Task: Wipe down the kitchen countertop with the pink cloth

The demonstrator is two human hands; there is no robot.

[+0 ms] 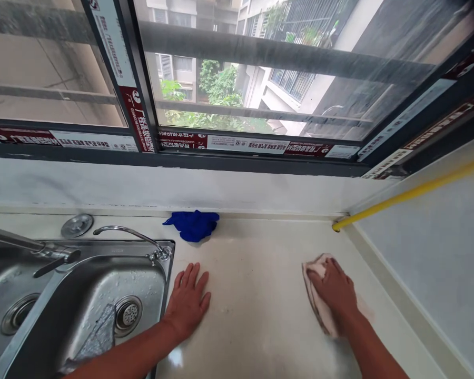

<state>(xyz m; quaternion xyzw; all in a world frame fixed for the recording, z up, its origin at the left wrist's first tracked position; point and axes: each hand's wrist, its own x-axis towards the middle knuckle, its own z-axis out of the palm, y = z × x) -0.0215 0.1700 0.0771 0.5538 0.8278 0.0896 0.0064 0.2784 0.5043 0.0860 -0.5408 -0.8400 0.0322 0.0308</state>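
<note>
My right hand (332,287) is closed on a pale pink cloth (318,305) with a darker edge, pressed against the countertop (256,295) at the right. Part of the cloth spreads out to the left of the fingers and below them. My left hand (188,300) lies flat on the counter just right of the sink (168,258), its fingers spread and nothing in it. Farther back, a crumpled blue cloth (193,225) rests by the wall, beyond the left fingertips.
A grey cloth (97,337) lies in the right basin beside the drain (128,314). A large faucet (59,252) and a thin curved spout (130,230) rise from the sink. A round metal lid (77,225) sits behind. A yellow pipe (411,192) meets the counter's back right corner.
</note>
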